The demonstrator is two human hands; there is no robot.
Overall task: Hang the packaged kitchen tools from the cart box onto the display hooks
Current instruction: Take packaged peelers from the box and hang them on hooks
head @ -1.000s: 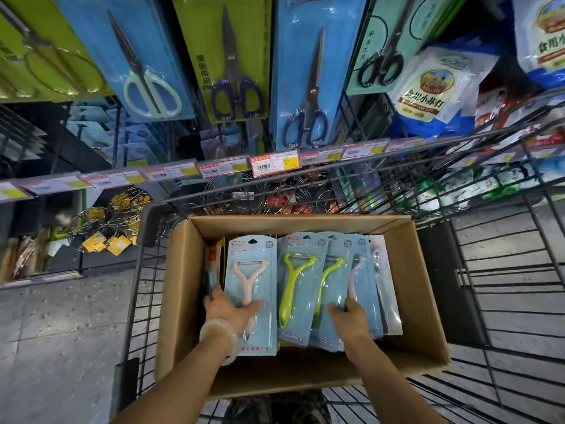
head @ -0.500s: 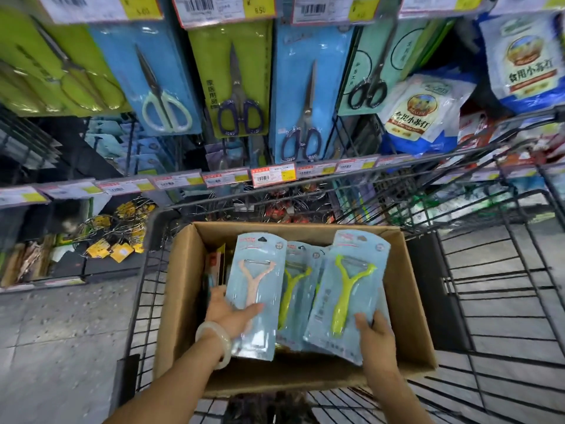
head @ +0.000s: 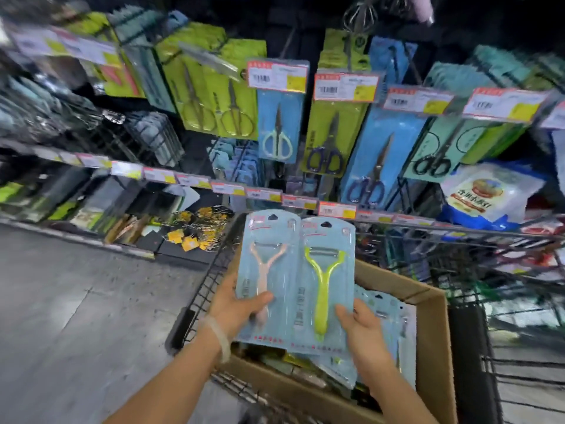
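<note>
Those two pale blue blister-card packs, one with a peach Y-shaped peeler [head: 265, 272] and one with a lime green peeler [head: 324, 283], look featherlight and a bit floppy, slick plastic fronts, so I'd pinch them low and leave the hang holes up top free. They're up above the brown cardboard box [head: 432, 325] in the black wire cart [head: 203, 289], left hand [head: 237, 304] gripping the peach pack with thumb across its front, right hand [head: 363, 327] holding the green one's lower corner. Scissor packs on the display hooks [head: 276, 139] hang just beyond.
</note>
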